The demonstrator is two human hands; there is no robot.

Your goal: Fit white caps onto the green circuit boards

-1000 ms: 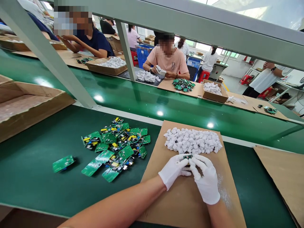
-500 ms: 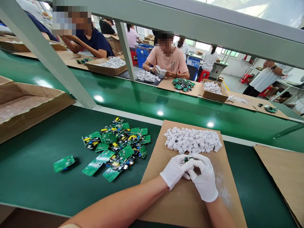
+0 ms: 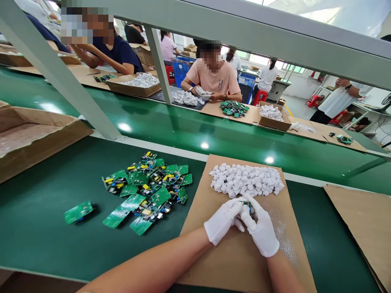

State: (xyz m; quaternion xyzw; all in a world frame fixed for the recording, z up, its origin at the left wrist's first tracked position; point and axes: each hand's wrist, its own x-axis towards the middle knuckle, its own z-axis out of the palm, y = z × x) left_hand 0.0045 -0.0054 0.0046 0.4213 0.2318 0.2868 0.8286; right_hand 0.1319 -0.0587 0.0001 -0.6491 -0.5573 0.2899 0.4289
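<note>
Head view, lower centre-right: white-gloved fingers hide most of a small circuit board [image 3: 249, 207], leaving only a dark-green corner visible, so its long axis and facing cannot be made out. The left hand [image 3: 223, 220] and the right hand [image 3: 259, 228] both close on it, fingertips meeting around it; the exact contact points are covered. Both forearms are cut off by the bottom of the frame.

The hands are above a brown cardboard sheet [image 3: 226, 264], just below a heap of white pieces [image 3: 246, 180]. The sheet's side edges slant outward toward the bottom, and cardboard surface extends between the forearms. Dark green tabletop [image 3: 36, 228] spreads across the lower left, around a lone circuit board [image 3: 78, 212] whose long axis rises slightly rightward. Left of centre, overlapping boards [image 3: 152, 185] partly conceal one another. A cardboard box [image 3: 45, 136] is cut off at the left edge.
</note>
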